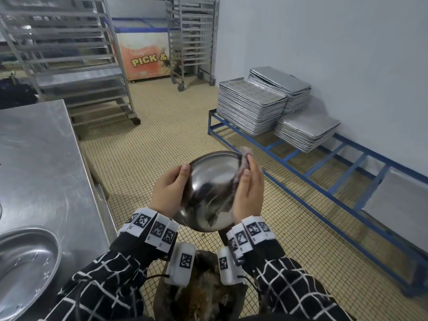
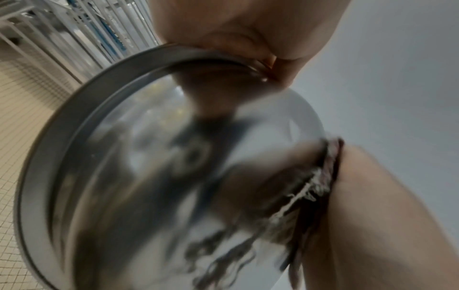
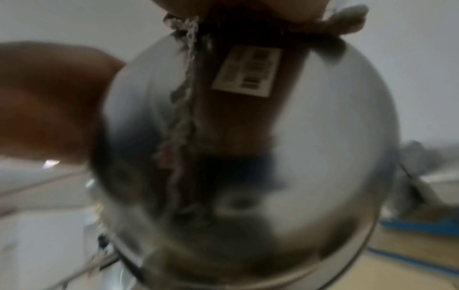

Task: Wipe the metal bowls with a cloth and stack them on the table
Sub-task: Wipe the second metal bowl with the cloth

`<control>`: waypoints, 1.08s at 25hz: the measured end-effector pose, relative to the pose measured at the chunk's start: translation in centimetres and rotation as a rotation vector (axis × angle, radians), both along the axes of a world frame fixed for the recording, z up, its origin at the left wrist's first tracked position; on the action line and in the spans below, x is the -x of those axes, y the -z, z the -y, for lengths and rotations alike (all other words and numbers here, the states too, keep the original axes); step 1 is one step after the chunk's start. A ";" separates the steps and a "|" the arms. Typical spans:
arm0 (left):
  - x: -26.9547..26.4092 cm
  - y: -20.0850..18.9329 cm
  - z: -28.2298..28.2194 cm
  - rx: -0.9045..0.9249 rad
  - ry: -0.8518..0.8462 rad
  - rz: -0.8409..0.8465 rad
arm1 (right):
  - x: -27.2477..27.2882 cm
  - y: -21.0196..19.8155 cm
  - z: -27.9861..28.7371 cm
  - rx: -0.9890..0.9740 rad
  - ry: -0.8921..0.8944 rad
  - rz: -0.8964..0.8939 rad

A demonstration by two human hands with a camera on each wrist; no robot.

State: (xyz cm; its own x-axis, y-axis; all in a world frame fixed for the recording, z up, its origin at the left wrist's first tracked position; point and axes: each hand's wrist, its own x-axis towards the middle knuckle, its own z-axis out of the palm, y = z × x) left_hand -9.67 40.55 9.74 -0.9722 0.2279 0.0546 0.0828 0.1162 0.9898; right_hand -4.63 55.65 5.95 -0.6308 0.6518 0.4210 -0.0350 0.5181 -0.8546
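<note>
Bowl held up between both hands, cloth pressed to its rounded outside.
The left hand (image 1: pixel 170 191) is gripping the shiny metal bowl (image 1: pixel 209 193) at the rim, thumb curled over the edge. The right hand (image 1: pixel 249 193) is pinching a frayed grey cloth (image 1: pixel 244 163) against the opposite side. A second bowl (image 1: pixel 25 262) is lying on the brushed steel table (image 1: pixel 46 170), with baking trays (image 1: pixel 252 105) stacked beyond.

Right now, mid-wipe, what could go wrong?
1. The left grip holds the bowl by its rim alone, over the floor, not the table; a hard wipe could knock it loose.
2. The cloth in the right grip is frayed; loose threads might leave lint.
</note>
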 end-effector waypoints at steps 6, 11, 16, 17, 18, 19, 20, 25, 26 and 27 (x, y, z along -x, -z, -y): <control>0.1 1.5 0.8 -0.008 -0.043 0.006 | -1.1 2.7 -2.6 1.141 -0.137 0.089; 0.7 2.7 1.3 0.079 -0.015 -0.022 | -2.3 -0.7 -3.8 0.603 -0.094 0.186; 0.0 2.8 0.8 0.176 0.142 -0.031 | -0.8 -2.7 -4.9 -0.178 -0.371 0.398; -0.1 2.5 0.5 0.213 0.171 -0.032 | -0.4 -2.4 -4.6 -0.281 -0.398 0.385; -0.1 2.3 0.3 0.237 0.180 -0.032 | -0.2 -2.1 -4.2 -0.336 -0.408 0.340; -0.1 2.1 0.2 0.243 0.169 -0.032 | -0.1 -1.8 -3.6 -0.356 -0.398 0.276; -0.1 2.0 0.1 0.239 0.145 -0.032 | 0.0 -1.1 -2.9 -0.359 -0.358 0.206; -0.1 2.3 -0.1 0.206 -0.017 -0.036 | -1.4 1.2 1.9 -0.545 -0.151 0.126; 0.0 2.2 -0.2 0.190 -0.035 -0.028 | -1.7 1.4 2.9 -0.613 -0.138 0.135; 0.0 2.0 -0.2 0.166 -0.039 -0.015 | -1.8 1.6 3.4 -0.650 -0.116 0.141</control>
State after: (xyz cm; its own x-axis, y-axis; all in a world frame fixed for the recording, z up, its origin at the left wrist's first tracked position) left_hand -9.71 40.76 7.70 -0.9798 0.1971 0.0334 0.0892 0.2814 0.9554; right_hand -2.86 52.23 4.34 -0.7587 0.2186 0.6136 -0.0325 0.9281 -0.3708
